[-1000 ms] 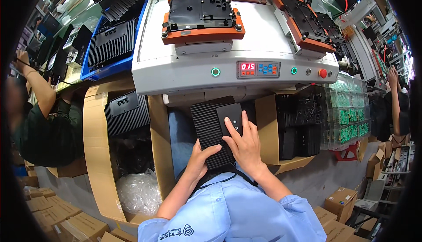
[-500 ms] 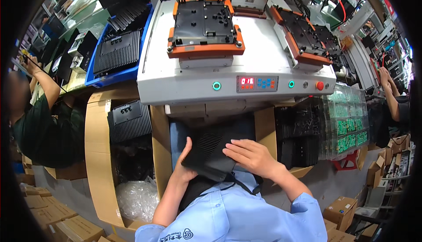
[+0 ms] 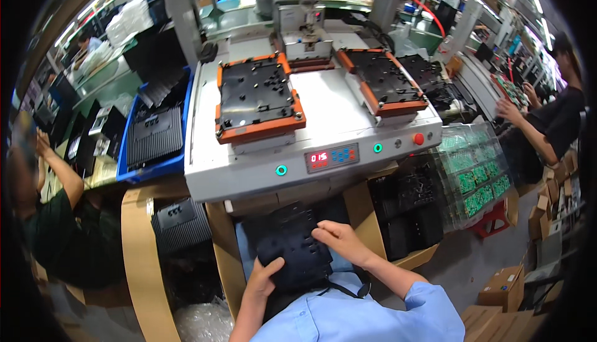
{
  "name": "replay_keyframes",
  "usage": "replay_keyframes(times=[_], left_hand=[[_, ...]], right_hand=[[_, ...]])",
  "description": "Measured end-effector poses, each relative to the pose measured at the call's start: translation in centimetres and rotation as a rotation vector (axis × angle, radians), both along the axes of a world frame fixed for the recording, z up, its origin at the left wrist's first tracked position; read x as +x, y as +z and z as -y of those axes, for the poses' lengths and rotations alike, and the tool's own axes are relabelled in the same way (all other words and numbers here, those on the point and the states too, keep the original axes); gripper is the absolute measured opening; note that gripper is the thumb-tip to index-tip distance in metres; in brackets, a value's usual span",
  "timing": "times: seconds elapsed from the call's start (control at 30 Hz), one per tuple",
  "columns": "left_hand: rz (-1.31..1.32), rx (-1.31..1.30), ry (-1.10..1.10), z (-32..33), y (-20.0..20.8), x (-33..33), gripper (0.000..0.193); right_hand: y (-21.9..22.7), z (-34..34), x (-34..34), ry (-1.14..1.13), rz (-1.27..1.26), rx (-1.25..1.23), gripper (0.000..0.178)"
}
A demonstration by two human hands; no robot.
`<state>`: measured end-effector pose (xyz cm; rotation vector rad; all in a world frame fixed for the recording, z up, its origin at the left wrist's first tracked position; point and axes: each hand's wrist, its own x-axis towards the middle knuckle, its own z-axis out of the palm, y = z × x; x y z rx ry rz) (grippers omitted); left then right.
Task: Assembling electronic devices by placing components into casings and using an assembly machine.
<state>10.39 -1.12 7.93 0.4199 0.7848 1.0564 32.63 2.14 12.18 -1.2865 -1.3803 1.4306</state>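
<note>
A black metal housing [image 3: 297, 252] lies over my lap, its flat inner face with small raised posts turned up. My left hand [image 3: 264, 278] grips its lower left edge, thumb on top and the fingers hidden beneath. At the right side of the housing, my right hand [image 3: 343, 242] is closed, its fingertips pinched together at the face near the edge. Whatever the pinch may hold is hidden. Beyond the housing stands a white machine with a control panel [image 3: 333, 157]. On its top sit a left orange-edged fixture [image 3: 258, 96] and a right orange-edged fixture [image 3: 387, 84], each bearing a black plate.
Left of me, a cardboard box [image 3: 142, 249] holds a finned black housing [image 3: 181, 222] and clear plastic wrap [image 3: 204, 322]. A blue bin [image 3: 127, 171] with more housings stands above it. To the right are trays of green circuit boards [image 3: 479, 177]. Co-workers sit on both sides.
The housing has been turned from its finned side to its flat, posted face. My right hand has gone from spread fingers to a pinch. The view has tilted up.
</note>
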Motion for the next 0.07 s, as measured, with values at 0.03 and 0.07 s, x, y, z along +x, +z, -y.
replay_keyframes(times=[0.03,0.07], left_hand=[[-0.009,-0.042,0.001,-0.41,0.71,0.58,0.073],[-0.038,0.029,0.015,-0.67,0.68,1.06,0.08]], right_hand=[[-0.01,-0.35,0.03,0.024,0.006,0.034,0.027],[0.22,-0.44,0.35,0.0,0.009,0.05,0.027]])
